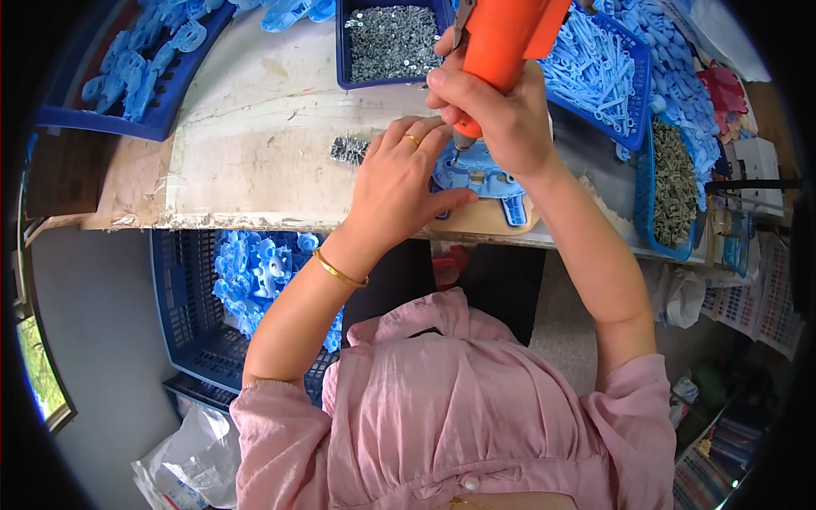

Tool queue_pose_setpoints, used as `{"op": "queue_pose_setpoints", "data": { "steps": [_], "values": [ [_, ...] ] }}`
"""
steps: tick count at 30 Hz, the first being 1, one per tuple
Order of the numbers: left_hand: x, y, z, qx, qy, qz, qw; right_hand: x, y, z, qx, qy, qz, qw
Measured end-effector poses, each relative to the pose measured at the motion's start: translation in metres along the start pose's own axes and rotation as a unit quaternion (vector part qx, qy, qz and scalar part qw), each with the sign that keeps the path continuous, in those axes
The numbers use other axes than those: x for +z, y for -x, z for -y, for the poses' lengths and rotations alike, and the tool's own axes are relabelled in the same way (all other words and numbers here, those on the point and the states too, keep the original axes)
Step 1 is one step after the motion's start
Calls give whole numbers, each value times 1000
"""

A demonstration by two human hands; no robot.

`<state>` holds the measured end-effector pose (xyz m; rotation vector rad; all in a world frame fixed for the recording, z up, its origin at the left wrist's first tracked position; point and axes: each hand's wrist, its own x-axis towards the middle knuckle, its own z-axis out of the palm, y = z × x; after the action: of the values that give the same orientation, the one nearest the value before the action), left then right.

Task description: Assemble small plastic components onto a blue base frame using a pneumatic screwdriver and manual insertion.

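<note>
Wraps the right hand (510,127) firmly around the lower body of an orange electric screwdriver (497,51), tip downward, probably to guide the bit (457,155) onto one spot of a blue plastic toy-gun shell (490,188); hard to tell whether touching or just above. Spreads the left hand (395,174) over the left side of that shell, thumb apart from the fingers, apparently to stop any twisting; no telling how hard.

Beneath the shell, a tan board (473,223) at the near edge of the tabletop (255,161), likely there to spare the surface and suit both arms. Just left of the left hand, a clump of small metal pieces (347,150), seemingly screws, handy for picking.

Farther out, a dark blue tray (382,83) of shiny metal bits; rightward, a blue basket (639,93) of slim light-blue plastic pieces and a narrower blue basket (643,195) of small greyish parts, presumably separated to avoid mixing. Below, at left, a big dark blue crate (183,314) of blue mouldings, perhaps kept low to save working room.
</note>
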<state>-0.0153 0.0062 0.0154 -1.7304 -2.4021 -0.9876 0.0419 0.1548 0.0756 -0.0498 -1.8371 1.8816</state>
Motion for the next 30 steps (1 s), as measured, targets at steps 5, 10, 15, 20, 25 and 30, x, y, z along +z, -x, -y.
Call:
{"op": "queue_pose_setpoints", "data": {
  "steps": [5, 10, 15, 20, 25, 30],
  "values": [
    [4, 1, 2, 10, 0, -16, 1000, -2, 2, -5, -4, 11, 1, 1000],
    [3, 1, 2, -4, -5, 17, 1000, 0, 3, -18, -73, 59, 8, 996],
    [6, 2, 2, -11, -8, 13, 1000, 5, 7, -25, -68, 60, -46, 995],
    [8, 2, 2, -8, -11, 6, 1000, 4, 6, -21, -87, 83, -60, 991],
    [2, 1, -3, -6, 9, -11, 1000, -7, 4, 4, -83, 136, -4, 987],
    [-24, 25, -3, -2, 41, -65, 997, -7, -11, 87, -330, 202, -219, 896]
  ]
}}
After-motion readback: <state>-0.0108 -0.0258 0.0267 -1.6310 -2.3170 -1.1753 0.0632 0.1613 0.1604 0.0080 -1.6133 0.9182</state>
